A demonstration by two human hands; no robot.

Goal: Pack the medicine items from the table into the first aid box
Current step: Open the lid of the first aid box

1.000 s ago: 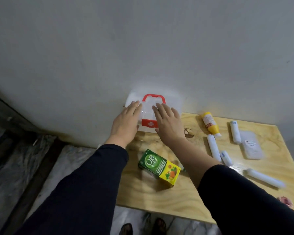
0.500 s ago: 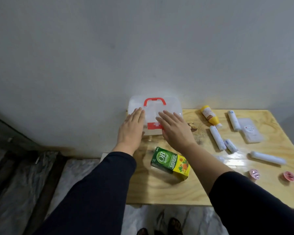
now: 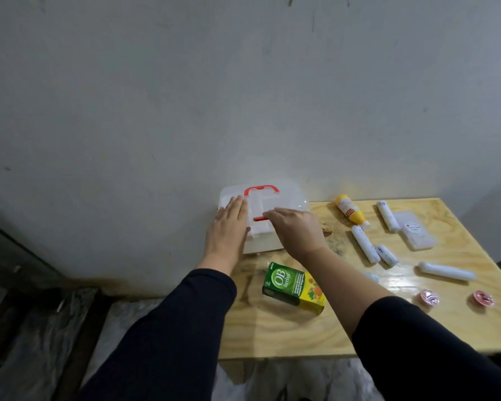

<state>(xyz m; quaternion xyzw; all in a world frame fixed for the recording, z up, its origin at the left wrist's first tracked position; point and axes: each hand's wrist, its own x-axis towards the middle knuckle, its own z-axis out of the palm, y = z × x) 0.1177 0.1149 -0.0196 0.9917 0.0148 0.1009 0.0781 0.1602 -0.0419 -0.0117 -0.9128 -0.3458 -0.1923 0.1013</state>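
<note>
- A pale wooden surface (image 3: 272, 331) stood against a grey wall (image 3: 243, 96).
- The translucent first aid box (image 3: 287, 198), red-handled, lay closed beneath both hands' fingers.
- The left hand (image 3: 229, 230) lay flat, fingers together; the right hand (image 3: 297, 230) curled at the red latch (image 3: 258, 218).
- A green medicine carton (image 3: 294, 287) lay nearer than the fingers.

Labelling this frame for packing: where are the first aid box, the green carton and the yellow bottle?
first aid box (image 3: 289, 199), head view, clear lid
green carton (image 3: 284, 282), head view, top face
yellow bottle (image 3: 348, 209), head view, label
</note>
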